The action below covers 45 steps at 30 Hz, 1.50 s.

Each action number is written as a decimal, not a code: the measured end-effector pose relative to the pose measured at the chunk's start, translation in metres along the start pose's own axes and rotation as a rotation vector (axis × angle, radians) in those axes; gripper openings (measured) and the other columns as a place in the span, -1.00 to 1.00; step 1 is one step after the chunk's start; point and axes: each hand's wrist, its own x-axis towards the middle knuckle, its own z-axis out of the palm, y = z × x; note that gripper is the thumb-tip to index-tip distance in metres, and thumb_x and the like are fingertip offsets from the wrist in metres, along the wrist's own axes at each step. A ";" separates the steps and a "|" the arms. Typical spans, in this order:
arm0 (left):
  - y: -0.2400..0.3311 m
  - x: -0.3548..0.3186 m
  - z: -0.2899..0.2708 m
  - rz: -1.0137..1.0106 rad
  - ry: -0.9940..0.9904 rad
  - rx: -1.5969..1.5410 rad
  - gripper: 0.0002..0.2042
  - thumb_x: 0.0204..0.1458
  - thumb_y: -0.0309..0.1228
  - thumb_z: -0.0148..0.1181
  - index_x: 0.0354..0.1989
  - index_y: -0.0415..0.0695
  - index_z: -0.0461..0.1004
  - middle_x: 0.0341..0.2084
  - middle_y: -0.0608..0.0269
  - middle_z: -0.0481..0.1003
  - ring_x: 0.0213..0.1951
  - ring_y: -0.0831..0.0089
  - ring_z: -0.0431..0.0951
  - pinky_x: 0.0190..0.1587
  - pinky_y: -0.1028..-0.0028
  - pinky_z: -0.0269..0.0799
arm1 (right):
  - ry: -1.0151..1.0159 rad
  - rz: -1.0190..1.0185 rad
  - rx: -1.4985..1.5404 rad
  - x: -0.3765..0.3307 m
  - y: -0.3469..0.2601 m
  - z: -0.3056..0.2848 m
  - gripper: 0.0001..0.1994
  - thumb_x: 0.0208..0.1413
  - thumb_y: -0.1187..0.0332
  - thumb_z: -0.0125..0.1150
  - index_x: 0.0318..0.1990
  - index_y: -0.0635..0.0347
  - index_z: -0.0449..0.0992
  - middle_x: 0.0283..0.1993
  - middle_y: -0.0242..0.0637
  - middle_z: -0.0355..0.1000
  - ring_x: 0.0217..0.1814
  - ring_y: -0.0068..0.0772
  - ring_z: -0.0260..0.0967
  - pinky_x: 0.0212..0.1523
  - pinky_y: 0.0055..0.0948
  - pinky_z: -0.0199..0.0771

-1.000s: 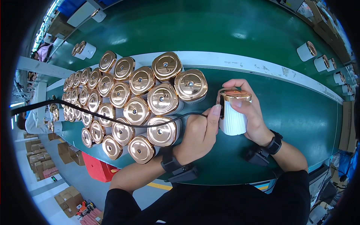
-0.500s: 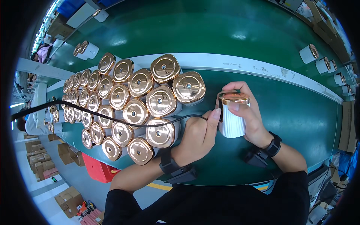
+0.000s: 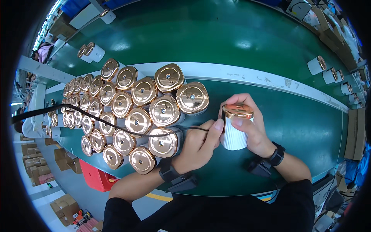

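My right hand (image 3: 253, 129) wraps round a white ribbed cylinder (image 3: 234, 138) with a shiny rose-gold top, standing nearly upright. Its fingers go behind the cylinder and the thumb presses the front just under the gold rim. Against the cylinder's left side, my left hand (image 3: 199, 145) pinches the end of a thin black cable (image 3: 38, 111). Fingers hide the cable's tip, so I cannot tell whether it is plugged in. Left of my hands, several similar cylinders with gold faces (image 3: 164, 111) are packed in rows, each face with a small central hole.
A pale rail (image 3: 266, 77) crosses the green table (image 3: 297, 120) beyond my hands. Past it stand more white-and-gold cylinders (image 3: 317, 65) at the right and a pair (image 3: 94, 52) at the left. A red stool (image 3: 94, 176) and cardboard boxes (image 3: 63, 208) are on the floor at the lower left.
Both hands, with the cylinder and the cable, appear slightly lower and further left in the picture. The whole view has shifted a little too. Both grips look the same.
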 end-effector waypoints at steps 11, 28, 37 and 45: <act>0.001 0.004 0.004 0.060 0.027 0.036 -0.59 0.33 -0.26 -0.22 -0.59 -0.18 0.19 -0.79 0.39 0.18 -0.69 0.67 0.10 -0.61 0.56 0.06 | 0.671 -0.633 -0.609 0.054 -0.044 -0.104 -0.63 0.06 0.34 0.31 -0.07 0.23 0.29 -0.12 -0.21 0.38 -0.12 -0.48 0.35 -0.07 -0.50 0.37; -0.008 0.005 0.005 0.118 0.016 0.111 -0.61 0.30 -0.29 -0.11 -0.59 -0.22 0.25 -0.80 0.39 0.22 -0.70 0.68 0.13 -0.63 0.56 0.06 | 1.097 -0.730 -1.186 0.083 -0.051 -0.223 -0.49 0.04 0.18 0.33 -0.02 0.37 0.27 0.09 -0.01 0.23 0.18 -0.13 0.19 0.24 -0.23 0.10; -0.008 0.007 0.002 0.135 -0.024 0.139 -0.61 0.28 -0.31 -0.06 -0.62 -0.19 0.18 -0.78 0.43 0.14 -0.67 0.71 0.05 -0.64 0.56 -0.02 | 1.049 -0.848 -1.122 0.073 -0.050 -0.198 -0.61 0.09 0.32 0.21 0.01 0.32 0.29 0.20 -0.04 0.21 0.25 -0.09 0.13 0.26 -0.15 0.04; -0.006 0.003 0.000 0.160 0.030 0.133 -0.62 0.27 -0.33 -0.04 -0.62 -0.20 0.20 -0.80 0.37 0.13 -0.69 0.67 0.06 -0.65 0.52 -0.01 | 1.078 -0.913 -1.343 0.074 -0.055 -0.180 -0.68 0.07 0.37 0.18 -0.02 0.24 0.37 0.18 -0.10 0.26 0.23 -0.11 0.17 0.25 -0.16 0.02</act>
